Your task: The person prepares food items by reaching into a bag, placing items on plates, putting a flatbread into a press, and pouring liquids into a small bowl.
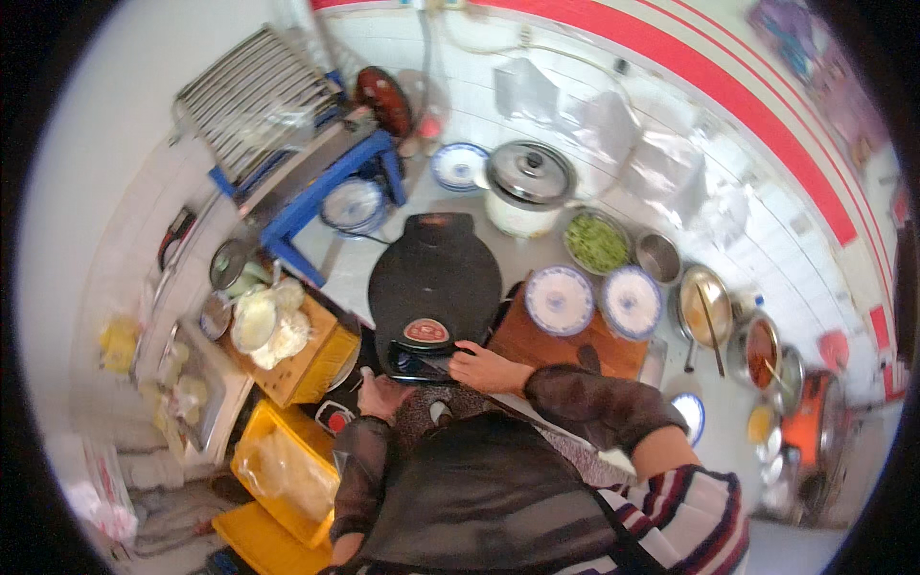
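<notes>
Straight before me stands a black electric griddle (pixel 434 280) with its round lid down and a red oval badge near the front. My right hand (pixel 483 368) rests at the right of its front handle, fingers bent over a thin edge; blur hides whether it grips anything. Low at the griddle's front left corner is my left hand (pixel 382 397), its fingers partly hidden beside the casing. Right of the griddle, two white plates with blue rims, a nearer one (pixel 559 300) and another (pixel 632 302), lie on a brown wooden board (pixel 611 356).
Left of the griddle, a thick wooden block (pixel 316 345) bears pale dough (pixel 284 338). Behind stand a lidded white cooker (pixel 528 194) and a bowl of chopped greens (pixel 596 241). Several metal pans, including one with chopsticks (pixel 703 305), line the right. A yellow crate (pixel 316 521) sits lower left.
</notes>
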Available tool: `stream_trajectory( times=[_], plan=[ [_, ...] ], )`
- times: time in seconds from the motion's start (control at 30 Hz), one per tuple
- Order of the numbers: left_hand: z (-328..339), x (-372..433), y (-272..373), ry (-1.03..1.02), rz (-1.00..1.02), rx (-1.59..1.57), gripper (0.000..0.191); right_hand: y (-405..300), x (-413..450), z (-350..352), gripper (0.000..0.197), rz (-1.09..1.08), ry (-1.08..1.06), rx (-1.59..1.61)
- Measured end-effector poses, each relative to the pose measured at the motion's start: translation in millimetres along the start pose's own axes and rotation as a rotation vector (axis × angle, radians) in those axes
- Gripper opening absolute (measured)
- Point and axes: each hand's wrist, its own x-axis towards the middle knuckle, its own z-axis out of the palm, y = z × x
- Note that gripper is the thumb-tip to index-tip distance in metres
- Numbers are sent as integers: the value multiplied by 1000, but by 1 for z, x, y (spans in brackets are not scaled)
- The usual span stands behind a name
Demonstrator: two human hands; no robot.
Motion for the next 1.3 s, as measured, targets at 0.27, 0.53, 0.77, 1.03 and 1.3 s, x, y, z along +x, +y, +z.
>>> stream_trajectory(
  times=[0.27, 0.53, 0.77, 1.03, 1.3],
  plan=[
    [-11, 107, 3, 321, 127, -753, 72, 30, -16, 38, 25, 445, 79, -59],
    [56, 52, -10, 475, -32, -499, 33, -50, -261, -2, 40, 1703, 245, 325],
    [198, 84, -12, 36, -345, -46, 30, -27, -350, -15, 44, 2005, 805, 590],
    [315, 235, -73, 130, -161, 45, 37, 113, -358, 25, 47, 1695, 1721, 1095],
    [342, 176, -33, 73, 29, 151, 35, 36, -346, 37, 37, 1838, 1545, 875]
  ],
)
